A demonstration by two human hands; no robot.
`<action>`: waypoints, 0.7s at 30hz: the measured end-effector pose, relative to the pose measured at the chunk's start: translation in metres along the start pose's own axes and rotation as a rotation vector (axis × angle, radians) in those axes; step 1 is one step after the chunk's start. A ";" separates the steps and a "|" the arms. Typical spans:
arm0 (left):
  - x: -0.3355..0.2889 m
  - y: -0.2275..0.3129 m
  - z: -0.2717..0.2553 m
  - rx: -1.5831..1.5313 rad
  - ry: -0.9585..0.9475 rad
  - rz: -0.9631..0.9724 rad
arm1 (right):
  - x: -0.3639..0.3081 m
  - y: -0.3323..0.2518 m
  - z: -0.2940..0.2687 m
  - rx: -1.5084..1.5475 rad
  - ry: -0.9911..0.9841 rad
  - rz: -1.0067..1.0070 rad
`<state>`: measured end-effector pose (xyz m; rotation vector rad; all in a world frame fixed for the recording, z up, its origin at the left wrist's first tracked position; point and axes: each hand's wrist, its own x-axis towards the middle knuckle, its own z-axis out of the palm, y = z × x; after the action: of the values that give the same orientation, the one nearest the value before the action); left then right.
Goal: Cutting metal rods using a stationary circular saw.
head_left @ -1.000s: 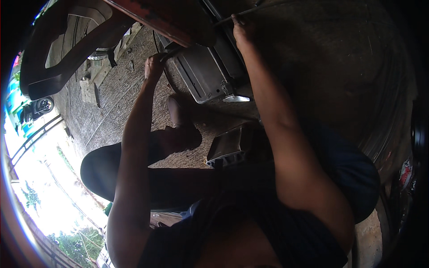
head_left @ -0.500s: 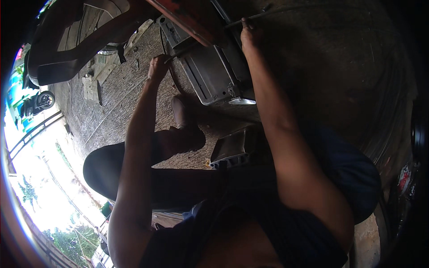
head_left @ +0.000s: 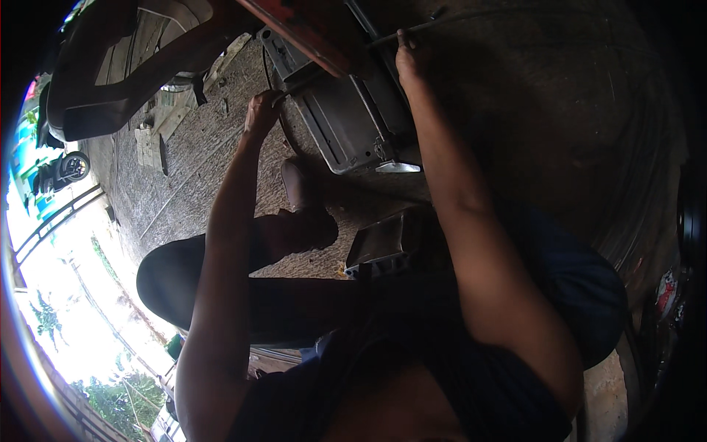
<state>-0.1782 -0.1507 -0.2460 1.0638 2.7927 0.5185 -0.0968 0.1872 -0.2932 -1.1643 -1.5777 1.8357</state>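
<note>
1. Nearest, 1 small grey metal block [head_left: 379, 247] lies on the concrete floor [head_left: 221, 147] by the person's bent knee.
2. Farther, 1 grey metal housing [head_left: 346, 121] sits under an orange frame [head_left: 309, 33].
3. The left hand [head_left: 261, 114] is curled around a dark tool at the housing's edge; the right hand [head_left: 409, 59] is pinching 1 thin rod [head_left: 434, 26]. This looks like mid-fastening work, so the next move calls for a steady grip.

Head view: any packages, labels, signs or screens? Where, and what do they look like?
Printed wrapper or package: far right edge, low down on the ground; small, crumpled, red and white, too blurred to tell more.
No screens or signs visible.
Nothing of the kind near the left hand or right hand, both up at the grey metal casing.
</note>
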 end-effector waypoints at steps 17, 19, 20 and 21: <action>0.033 -0.060 -0.187 -0.511 -0.318 -0.912 | 0.007 0.009 -0.007 -0.341 -0.048 -0.159; 0.030 -0.051 -0.311 -0.608 -0.029 -0.738 | -0.001 -0.007 0.000 -0.251 -0.138 -0.050; 0.048 -0.009 -0.311 -0.706 0.174 -0.436 | 0.009 0.005 -0.019 -0.146 -0.100 -0.039; 0.071 0.057 -0.310 -0.797 0.365 -0.135 | 0.018 0.015 -0.041 -0.041 -0.056 -0.022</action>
<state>-0.2639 -0.1493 0.0653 0.6311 2.4526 1.7449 -0.0703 0.2208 -0.3127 -1.1177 -1.6601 1.8454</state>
